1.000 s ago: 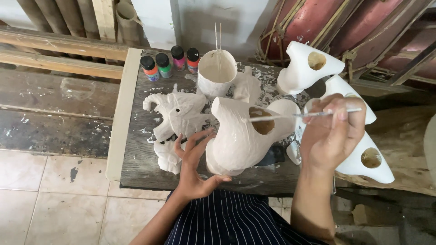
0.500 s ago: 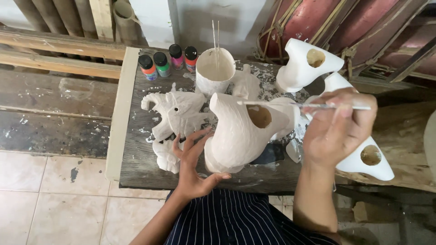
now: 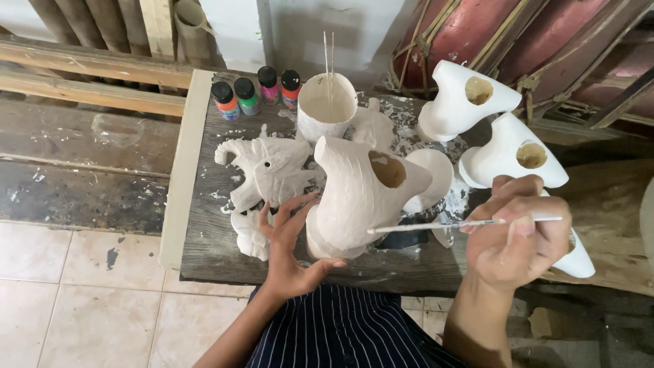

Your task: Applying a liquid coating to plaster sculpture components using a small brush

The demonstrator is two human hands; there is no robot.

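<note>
Your left hand (image 3: pixel 289 242) open, fingers spread against the pale mask (image 3: pixel 354 197) on the surface (image 3: pixel 211 252), your right hand (image 3: pixel 521 235) fingers pinched on a thin brush (image 3: pixel 443 224), tip at the mask's side.

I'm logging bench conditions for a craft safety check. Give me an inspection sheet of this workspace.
Surface: dark wooden table, spattered with white paint.
Job's things: tall white vase-like figure with a hole near its top; thin brush, its tip against the figure.
Clutter: white animal figure; cup of white paint with two sticks in it; four small paint bottles; two more white figures on the right.
Grippers: left hand steadies the figure's side and base; right hand pinches the brush.
Cables: nothing seen.
Surroundings: tiled floor, wooden beams left, red drum-like shape behind.
</note>
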